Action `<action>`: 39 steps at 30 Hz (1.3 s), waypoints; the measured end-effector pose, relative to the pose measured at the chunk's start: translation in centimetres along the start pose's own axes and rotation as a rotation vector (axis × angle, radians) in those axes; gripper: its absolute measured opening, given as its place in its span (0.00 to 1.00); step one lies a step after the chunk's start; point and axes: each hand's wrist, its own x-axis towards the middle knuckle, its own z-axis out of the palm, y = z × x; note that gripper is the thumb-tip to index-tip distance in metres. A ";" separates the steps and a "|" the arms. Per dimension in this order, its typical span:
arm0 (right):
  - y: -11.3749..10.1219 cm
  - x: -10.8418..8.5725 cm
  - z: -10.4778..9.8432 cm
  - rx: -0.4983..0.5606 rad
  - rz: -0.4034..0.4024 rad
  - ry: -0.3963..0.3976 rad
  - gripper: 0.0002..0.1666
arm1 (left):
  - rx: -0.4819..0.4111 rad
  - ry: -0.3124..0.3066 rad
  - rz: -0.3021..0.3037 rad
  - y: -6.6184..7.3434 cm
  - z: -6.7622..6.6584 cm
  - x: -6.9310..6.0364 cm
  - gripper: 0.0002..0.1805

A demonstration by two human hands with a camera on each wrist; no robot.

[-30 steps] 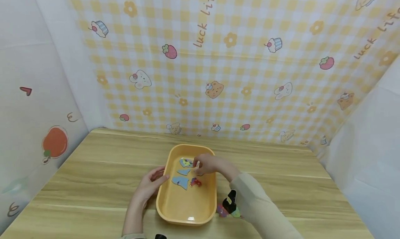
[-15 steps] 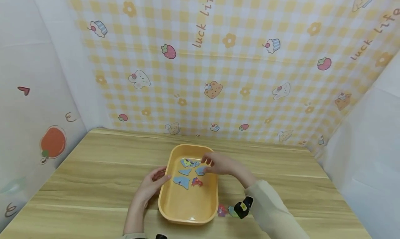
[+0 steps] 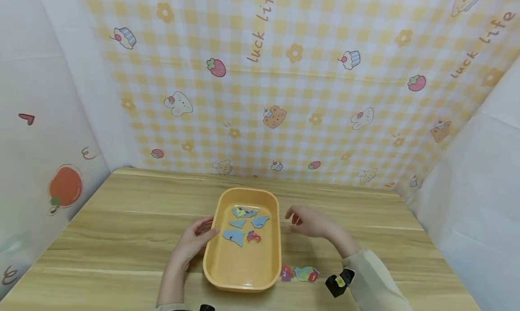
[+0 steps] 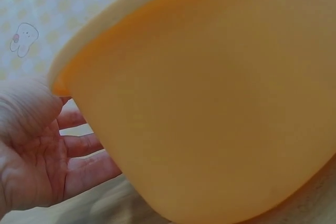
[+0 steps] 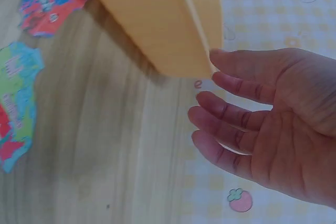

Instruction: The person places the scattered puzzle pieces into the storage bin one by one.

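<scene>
A yellow plastic tray (image 3: 242,268) with raised walls stands on the wooden table. My left hand (image 3: 196,238) holds its left side, thumb over the rim and fingers against the outer wall (image 4: 210,103). Inside, toward the far end, lie several flat, irregular puzzle pieces: a blue-and-yellow piece (image 3: 245,211), a small blue piece (image 3: 237,223), a blue piece (image 3: 260,221), a larger blue piece (image 3: 233,237) and a red piece (image 3: 253,236). My right hand (image 3: 310,221) hovers right of the tray, fingers loosely bent and holding nothing.
A red-and-purple piece (image 3: 286,273) lies on the table by the tray's near right side. Beside it is a green-and-blue piece (image 3: 306,274) with red. A checked cloth (image 3: 260,121) hangs behind the table (image 3: 142,211), with white sheets at both sides.
My right hand has let go of the blue piece, leaving it in the tray, and moved right, out past the rim. My left hand stays at the tray's left side.
</scene>
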 end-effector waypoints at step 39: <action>-1.5 -0.6 6.4 0.132 0.144 -0.296 0.15 | 0.037 0.013 -0.021 0.0 -0.3 -0.1 0.29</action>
